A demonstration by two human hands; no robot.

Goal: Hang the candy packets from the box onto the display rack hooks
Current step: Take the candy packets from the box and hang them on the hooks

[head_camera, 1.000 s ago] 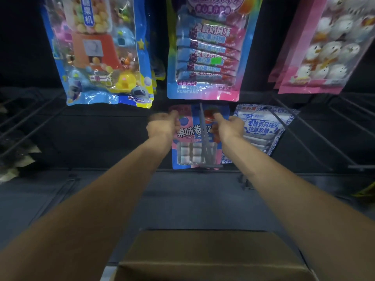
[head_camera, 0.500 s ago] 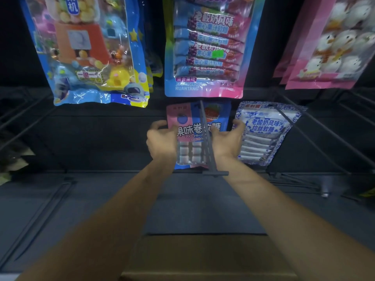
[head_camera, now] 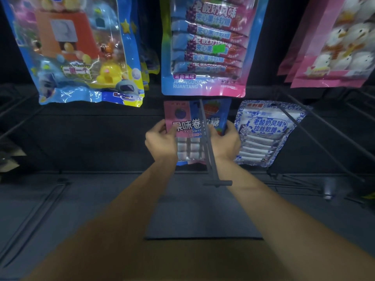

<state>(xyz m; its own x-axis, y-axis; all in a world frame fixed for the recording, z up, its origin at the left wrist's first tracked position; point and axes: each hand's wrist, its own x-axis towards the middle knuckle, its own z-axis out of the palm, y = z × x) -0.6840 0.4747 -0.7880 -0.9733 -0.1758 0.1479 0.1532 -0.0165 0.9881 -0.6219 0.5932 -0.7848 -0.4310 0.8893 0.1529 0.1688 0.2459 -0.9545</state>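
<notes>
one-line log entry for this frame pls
step: hanging | left hand: holds pink-and-blue candy packet left edge | right hand: holds right edge | hook: runs across packet front | box: bottom edge, blurred

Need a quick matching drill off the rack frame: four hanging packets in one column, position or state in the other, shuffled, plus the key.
Column 1
1. pink-and-blue roll candy packet
2. blue-and-white patterned packet
3. toy capsule-machine packet
4. pink chick packet

Column 2
A. upper row, far right
B. held at both side edges by the left hand and right hand
C. upper row, far left
D. lower row, hanging untouched just right of the hands

Pairs: 1-B, 2-D, 3-C, 4-A
</notes>
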